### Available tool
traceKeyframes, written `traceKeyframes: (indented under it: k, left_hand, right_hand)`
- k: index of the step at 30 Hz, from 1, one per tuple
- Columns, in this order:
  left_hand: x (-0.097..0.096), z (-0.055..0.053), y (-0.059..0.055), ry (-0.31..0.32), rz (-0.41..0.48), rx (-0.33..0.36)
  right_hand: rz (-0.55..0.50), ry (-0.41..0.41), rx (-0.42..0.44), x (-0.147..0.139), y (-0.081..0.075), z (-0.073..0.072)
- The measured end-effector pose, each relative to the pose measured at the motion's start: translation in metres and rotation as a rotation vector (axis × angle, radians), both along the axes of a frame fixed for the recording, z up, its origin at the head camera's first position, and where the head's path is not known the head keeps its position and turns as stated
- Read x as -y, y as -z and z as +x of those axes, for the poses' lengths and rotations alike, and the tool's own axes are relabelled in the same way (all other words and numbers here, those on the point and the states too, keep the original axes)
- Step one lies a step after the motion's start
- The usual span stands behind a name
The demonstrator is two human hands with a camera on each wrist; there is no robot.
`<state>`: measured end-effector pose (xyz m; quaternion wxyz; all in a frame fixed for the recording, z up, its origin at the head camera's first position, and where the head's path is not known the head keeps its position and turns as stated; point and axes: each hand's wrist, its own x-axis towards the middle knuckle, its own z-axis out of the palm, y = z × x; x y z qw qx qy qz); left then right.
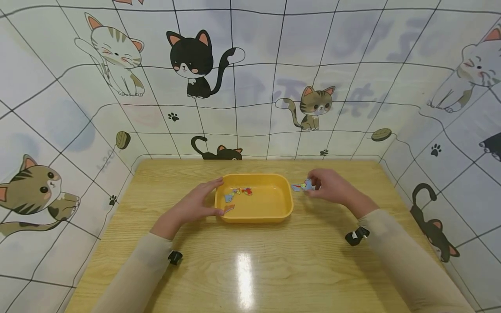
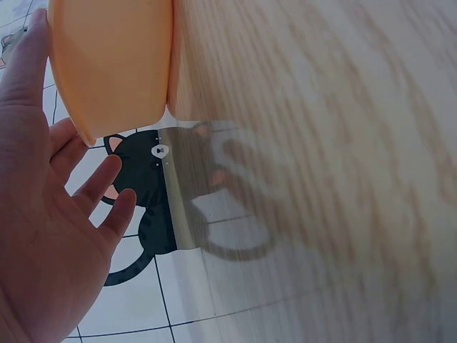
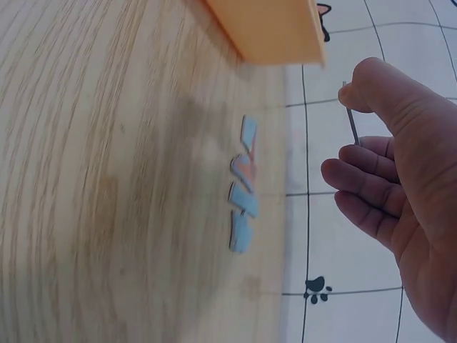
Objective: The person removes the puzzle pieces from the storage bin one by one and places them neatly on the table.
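Observation:
My left hand grips the left end of a yellow tray, its thumb and forefinger spread across the corners. In the left wrist view, the tray's wall rises beside that hand, whose other fingers are loosely bent. To the right of the tray, my right hand pinches a thin, flat puzzle piece, seen edge-on in the right wrist view. Several light-blue puzzle pieces lie in a row on the table near this hand. More printed puzzle pieces lie inside the tray towards its left end.
Both hands work over a wood-grain table. Behind it and at both sides stands a white gridded covering with cartoon cats. Small black devices sit at the wrists. Glare shows on the table's near part.

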<state>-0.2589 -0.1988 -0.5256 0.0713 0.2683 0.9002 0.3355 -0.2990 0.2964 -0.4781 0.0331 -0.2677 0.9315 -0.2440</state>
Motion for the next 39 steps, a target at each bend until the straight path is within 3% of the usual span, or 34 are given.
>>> traceKeyframes:
  k: [19,28,39]
  left_hand:
    - [-0.001,0.002,-0.004,-0.012,-0.017,0.008]
    - [0.000,0.000,-0.001,0.001,-0.017,-0.003]
    - [-0.003,0.002,-0.003,-0.001,-0.025,-0.004]
  right_hand:
    - [0.050,0.046,0.015,-0.048,0.028,-0.009]
    - [0.072,0.084,0.071,-0.066,0.042,-0.017]
    - [0.144,0.088,0.096,-0.081,0.047,-0.024]
